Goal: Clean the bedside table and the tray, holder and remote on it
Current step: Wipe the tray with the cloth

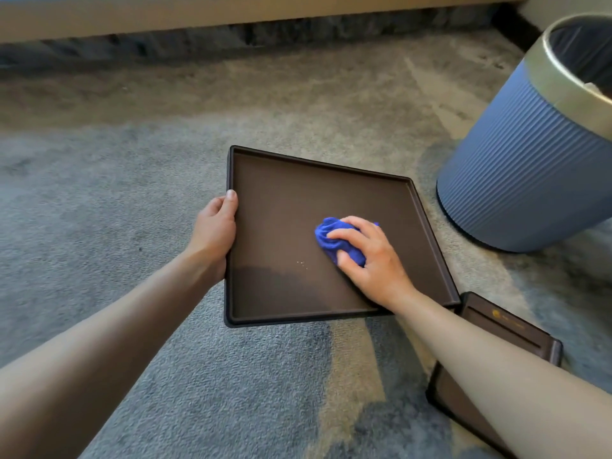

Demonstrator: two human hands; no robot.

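A dark brown square tray [284, 193] with a low rim is held over the carpet in the middle of the head view. My left hand [215, 233] grips its left rim, thumb on top. My right hand [364, 256] presses a bunched blue cloth [334, 238] onto the tray's floor, right of centre. A few pale crumbs [303, 264] lie on the tray just left of the cloth. A dark brown holder [496, 329] with a slot and a gold mark lies on the carpet at the lower right, partly behind my right forearm. No remote or bedside table is in view.
A blue ribbed waste bin [516, 173] with a gold rim stands at the right, close to the tray's far right corner. Grey and beige carpet [116, 193] covers the floor. A beige furniture base [231, 11] runs along the top edge.
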